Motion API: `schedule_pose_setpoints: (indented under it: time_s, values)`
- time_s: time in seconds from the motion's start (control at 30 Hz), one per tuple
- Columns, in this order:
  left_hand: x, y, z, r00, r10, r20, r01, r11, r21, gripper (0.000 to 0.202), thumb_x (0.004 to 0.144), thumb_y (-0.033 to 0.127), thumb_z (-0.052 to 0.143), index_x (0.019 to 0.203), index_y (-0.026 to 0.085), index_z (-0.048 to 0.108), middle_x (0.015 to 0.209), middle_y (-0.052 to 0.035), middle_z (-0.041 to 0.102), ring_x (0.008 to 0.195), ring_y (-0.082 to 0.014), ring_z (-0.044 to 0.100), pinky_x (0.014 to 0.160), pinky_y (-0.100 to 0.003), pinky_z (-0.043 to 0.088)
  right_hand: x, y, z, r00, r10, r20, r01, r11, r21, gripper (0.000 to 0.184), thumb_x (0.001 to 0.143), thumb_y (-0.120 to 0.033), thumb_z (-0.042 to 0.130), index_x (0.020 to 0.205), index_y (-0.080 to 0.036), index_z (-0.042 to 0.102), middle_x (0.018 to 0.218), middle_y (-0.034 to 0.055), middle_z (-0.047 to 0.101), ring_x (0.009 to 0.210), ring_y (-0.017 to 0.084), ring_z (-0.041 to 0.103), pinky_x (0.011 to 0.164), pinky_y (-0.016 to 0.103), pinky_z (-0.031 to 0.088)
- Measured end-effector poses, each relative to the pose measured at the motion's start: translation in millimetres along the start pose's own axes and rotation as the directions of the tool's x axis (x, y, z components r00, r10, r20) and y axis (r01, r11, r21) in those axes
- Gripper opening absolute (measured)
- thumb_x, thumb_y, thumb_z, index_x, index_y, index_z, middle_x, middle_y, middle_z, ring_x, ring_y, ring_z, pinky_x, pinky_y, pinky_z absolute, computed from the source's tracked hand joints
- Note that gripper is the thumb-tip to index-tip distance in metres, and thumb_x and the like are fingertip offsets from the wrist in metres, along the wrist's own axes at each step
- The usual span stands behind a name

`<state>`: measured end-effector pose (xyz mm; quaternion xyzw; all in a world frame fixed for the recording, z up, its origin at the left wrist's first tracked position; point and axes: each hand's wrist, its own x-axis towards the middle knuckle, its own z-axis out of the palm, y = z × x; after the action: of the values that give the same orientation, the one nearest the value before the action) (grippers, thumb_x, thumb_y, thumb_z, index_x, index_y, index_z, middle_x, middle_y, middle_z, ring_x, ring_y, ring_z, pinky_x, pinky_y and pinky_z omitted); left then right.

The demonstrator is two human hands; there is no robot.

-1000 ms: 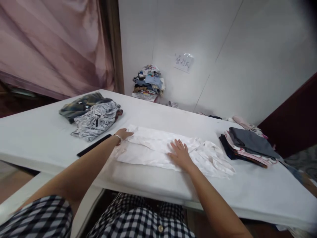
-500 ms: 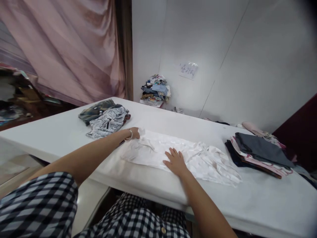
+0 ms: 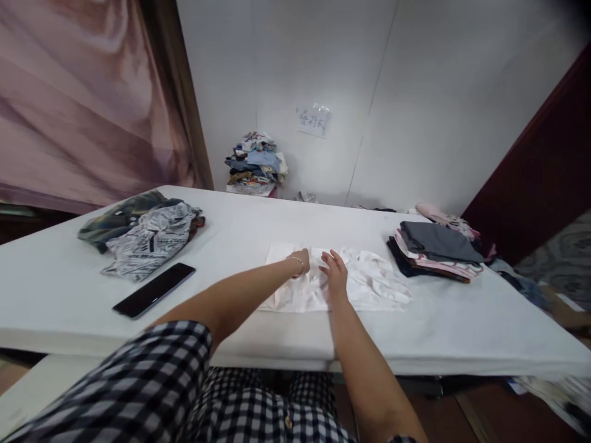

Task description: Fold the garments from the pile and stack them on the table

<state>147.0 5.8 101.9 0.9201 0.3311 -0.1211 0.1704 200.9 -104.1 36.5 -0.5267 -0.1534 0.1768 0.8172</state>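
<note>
A thin white shirt point(image 3: 369, 280) lies on the table in front of me, its left part folded over and its right end crumpled. My left hand point(image 3: 301, 261), with a bracelet at the wrist, is closed on the shirt's fabric near the middle of the left part. Just to the right, my right hand point(image 3: 336, 274) is over the shirt with its fingers apart and slightly curved. Whether its fingertips touch the cloth, I cannot tell.
On the white table point(image 3: 231, 234) are a black phone point(image 3: 154, 289), a loose heap of patterned clothes point(image 3: 148, 237) at left and a folded stack point(image 3: 438, 243) at right. Behind the table rises a clothes pile point(image 3: 256, 165). A handwritten sign point(image 3: 314, 120) hangs on the wall.
My left hand has moved right, bringing the shirt's left end over toward the middle. The right hand has lifted from lying flat. My view has turned right, and the phone now shows.
</note>
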Motion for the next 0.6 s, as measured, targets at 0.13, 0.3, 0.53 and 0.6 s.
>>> schedule_pose_setpoints:
  time_s: [0.13,0.3,0.53,0.6]
  values:
    - [-3,4,22.6,0.999,0.009,-0.044,-0.014,0.992,-0.123,0.05,0.086,0.047,0.054,0.124,0.015,0.05,0.109,-0.0114,0.062,0.089,-0.0196,0.063,0.074,-0.034,0.053,3,-2,-3,1.0,0.008,-0.03,-0.007,0.999,0.05,0.045,0.073,-0.04,0.065,0.112,-0.017,0.059,0.111,0.0112,0.068,0.107,0.024,0.062,0.075,0.031,0.054]
    - [-2,-29,-3.9,0.99,0.01,-0.142,-0.05,0.958,-0.282,0.068,0.083,0.058,0.047,0.135,0.016,0.041,0.114,-0.0141,0.065,0.082,-0.0195,0.066,0.066,-0.028,0.052,2,-5,-2,0.999,-0.037,-0.029,0.039,0.997,0.071,0.035,0.071,-0.037,0.067,0.1,-0.017,0.064,0.097,0.0089,0.072,0.095,0.022,0.065,0.068,0.029,0.053]
    - [-31,-120,-19.5,0.949,-0.22,-0.225,0.129,0.924,-0.361,0.054,0.08,0.05,0.047,0.123,0.018,0.055,0.109,-0.0156,0.067,0.076,-0.0243,0.065,0.059,-0.032,0.05,2,-5,-3,0.996,-0.084,-0.012,0.084,0.996,0.013,0.03,0.069,-0.037,0.067,0.091,-0.017,0.064,0.082,0.0052,0.071,0.065,0.015,0.065,0.054,0.025,0.047]
    - [-35,-130,-9.6,0.95,-0.279,-0.144,0.207,0.901,-0.382,0.066,0.076,0.059,0.049,0.127,0.017,0.052,0.095,-0.0166,0.07,0.066,-0.0267,0.065,0.052,-0.034,0.048,2,-3,-3,0.995,-0.097,0.015,0.097,0.995,-0.027,0.029,0.069,-0.037,0.067,0.089,-0.017,0.064,0.077,0.0038,0.07,0.059,0.013,0.063,0.051,0.024,0.045]
